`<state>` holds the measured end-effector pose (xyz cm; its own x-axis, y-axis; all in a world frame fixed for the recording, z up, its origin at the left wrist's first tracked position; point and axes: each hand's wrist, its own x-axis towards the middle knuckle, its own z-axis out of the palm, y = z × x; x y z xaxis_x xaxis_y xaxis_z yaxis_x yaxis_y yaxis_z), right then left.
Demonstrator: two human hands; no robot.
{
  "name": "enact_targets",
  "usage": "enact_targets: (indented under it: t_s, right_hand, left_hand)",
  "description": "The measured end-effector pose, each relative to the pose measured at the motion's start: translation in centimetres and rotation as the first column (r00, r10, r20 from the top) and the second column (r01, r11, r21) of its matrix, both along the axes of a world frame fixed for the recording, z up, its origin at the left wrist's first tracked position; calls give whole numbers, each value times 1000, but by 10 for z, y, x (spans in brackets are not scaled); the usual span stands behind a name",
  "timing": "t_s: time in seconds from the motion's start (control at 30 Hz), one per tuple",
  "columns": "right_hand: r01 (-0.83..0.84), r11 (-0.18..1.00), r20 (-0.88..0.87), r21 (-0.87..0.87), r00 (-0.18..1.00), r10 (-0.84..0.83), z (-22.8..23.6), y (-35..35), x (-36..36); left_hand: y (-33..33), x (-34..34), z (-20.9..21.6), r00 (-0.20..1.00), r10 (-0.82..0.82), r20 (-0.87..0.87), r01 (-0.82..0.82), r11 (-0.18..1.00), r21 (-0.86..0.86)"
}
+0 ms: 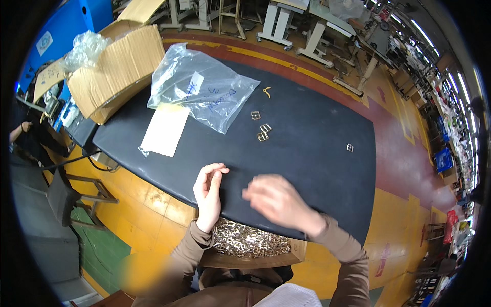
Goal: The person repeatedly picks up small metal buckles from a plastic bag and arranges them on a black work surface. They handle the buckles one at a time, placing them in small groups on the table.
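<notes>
My left hand [208, 193] is raised over the near edge of the black table [307, 169]. Its fingers curl in close to the thumb, and whatever they might hold is hidden. To its right, my right hand [281, 200] hovers above the tabletop, its fingers smeared by motion. Below both hands, a cardboard box [298, 250] at my lap holds a heap of small shiny metal buckles [250, 240]. Farther out on the table lie a few loose buckles [255, 115], with a single buckle [350, 148] off to the right and a yellow twisted strip [266, 92] beyond them.
A clear plastic bag [204, 87] and a pale paper sheet [164, 130] cover the table's far left. Beside them stands an open carton [120, 69] with crumpled plastic on top. A dark chair [64, 197] is at left; machine stands [279, 23] line the far aisle.
</notes>
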<state>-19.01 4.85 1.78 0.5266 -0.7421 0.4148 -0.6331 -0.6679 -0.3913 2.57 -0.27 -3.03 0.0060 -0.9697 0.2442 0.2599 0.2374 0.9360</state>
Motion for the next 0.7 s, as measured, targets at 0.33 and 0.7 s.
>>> enact_targets:
  t_s: [0.33, 0.7]
  right_hand:
    - [191, 982, -212, -2, 959, -187, -41, -64, -6]
    - [-23, 984, -292, 177, 954, 75, 0, 89, 5]
  left_hand:
    - [-1, 1, -2, 999, 23, 30, -22, 999, -29]
    - [0, 1, 0, 999, 0, 40, 0, 1000, -20]
